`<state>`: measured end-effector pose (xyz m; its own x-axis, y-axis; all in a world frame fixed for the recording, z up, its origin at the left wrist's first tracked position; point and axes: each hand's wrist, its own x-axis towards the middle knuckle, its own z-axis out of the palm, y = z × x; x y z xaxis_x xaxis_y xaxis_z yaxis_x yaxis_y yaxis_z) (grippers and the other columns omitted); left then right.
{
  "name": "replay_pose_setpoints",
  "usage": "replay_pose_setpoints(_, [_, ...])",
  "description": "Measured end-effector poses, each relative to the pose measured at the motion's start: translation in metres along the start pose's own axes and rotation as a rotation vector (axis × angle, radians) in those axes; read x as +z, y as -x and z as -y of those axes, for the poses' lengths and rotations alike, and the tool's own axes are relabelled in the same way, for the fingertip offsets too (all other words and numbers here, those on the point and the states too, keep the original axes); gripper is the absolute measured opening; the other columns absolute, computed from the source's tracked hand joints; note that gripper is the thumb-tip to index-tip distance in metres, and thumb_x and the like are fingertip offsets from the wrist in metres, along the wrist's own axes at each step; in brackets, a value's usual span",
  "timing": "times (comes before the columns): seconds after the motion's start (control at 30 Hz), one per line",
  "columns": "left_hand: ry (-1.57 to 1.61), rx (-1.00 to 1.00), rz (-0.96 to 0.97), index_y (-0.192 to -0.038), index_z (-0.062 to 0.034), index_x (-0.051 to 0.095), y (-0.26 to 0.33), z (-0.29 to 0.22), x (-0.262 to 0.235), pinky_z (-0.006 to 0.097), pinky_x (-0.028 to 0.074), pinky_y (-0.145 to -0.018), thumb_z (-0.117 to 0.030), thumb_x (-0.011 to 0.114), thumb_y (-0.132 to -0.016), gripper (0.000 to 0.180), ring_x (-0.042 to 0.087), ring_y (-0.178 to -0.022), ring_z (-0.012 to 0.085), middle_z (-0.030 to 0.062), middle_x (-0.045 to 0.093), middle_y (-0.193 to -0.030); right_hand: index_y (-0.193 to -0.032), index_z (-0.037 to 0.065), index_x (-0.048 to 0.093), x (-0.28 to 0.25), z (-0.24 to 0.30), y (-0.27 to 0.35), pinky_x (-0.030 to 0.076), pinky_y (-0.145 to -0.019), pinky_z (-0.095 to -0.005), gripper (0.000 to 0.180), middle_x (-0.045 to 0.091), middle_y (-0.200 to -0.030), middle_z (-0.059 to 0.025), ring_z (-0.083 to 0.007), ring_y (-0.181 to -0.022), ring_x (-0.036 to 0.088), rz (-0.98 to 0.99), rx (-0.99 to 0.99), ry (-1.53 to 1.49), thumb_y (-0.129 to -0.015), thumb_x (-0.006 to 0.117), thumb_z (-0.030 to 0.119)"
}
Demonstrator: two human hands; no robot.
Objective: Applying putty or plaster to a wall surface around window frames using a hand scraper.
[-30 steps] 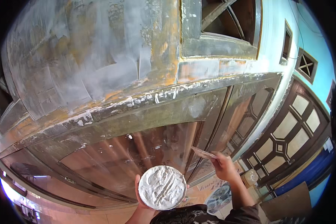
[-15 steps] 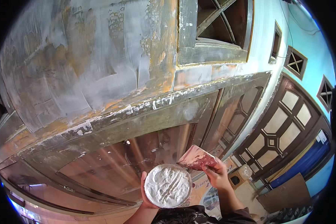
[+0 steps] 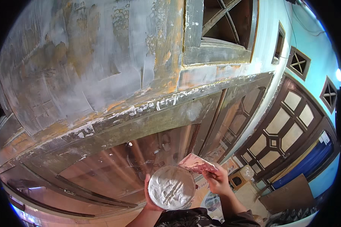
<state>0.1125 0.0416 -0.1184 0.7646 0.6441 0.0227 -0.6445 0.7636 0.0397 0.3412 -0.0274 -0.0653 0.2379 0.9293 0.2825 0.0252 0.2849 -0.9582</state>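
Note:
My left hand [image 3: 151, 202] grips a round tub [image 3: 172, 188] of white putty from its left side and holds it up in front of me. The putty's surface is ridged and uneven. Pinched in my right hand [image 3: 218, 182] is a flat, reddish putty spreader [image 3: 196, 163] smeared with pale residue. Its blade points left, just above the tub's upper right rim; whether it touches the rim I cannot tell. Beyond my hands rises a wall panel [image 3: 102, 72] streaked with grey and white filler over orange-brown patches.
Below the panel, a wooden frame with glass [image 3: 121, 159] spans the view. A lattice vent [image 3: 227, 26] opens above. To the right stand a dark door with pale panes [image 3: 288, 125], a brown board [image 3: 290, 195] and a small wooden stool [image 3: 237, 181].
The spreader and my right hand have shifted slightly left and down, toward the tub. The view has also moved a little. Both hands keep their holds.

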Motion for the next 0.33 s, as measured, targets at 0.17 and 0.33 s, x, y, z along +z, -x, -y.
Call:
replay_pose_setpoints(0.17, [-0.025, 0.036, -0.035, -0.149, -0.0081, 0.048, -0.003, 0.000, -0.001, 0.058, 0.042, -0.110, -0.071, 0.039, -0.096, 0.083, 0.053, -0.132, 0.0392, 0.0162, 0.054, -0.148, -0.126, -0.002, 0.062, 0.002, 0.011, 0.000, 0.048, -0.079, -0.0198, 0.028, 0.070, -0.113, -0.0068, -0.0081, -0.099, 0.064, 0.122, -0.119, 0.270, -0.098, 0.061, -0.003])
replay_pose_setpoints(0.33, [-0.004, 0.059, -0.086, -0.151, -0.0111, 0.046, -0.009, -0.008, -0.019, 0.060, 0.038, -0.113, -0.072, 0.040, -0.095, 0.083, 0.052, -0.133, 0.0410, 0.0164, 0.051, -0.150, -0.130, 0.004, 0.063, -0.003, -0.010, -0.008, 0.053, -0.100, -0.0308, 0.036, 0.067, -0.132, -0.0170, -0.0331, -0.119, 0.067, 0.352, -0.471, 0.492, -0.095, 0.063, -0.004])
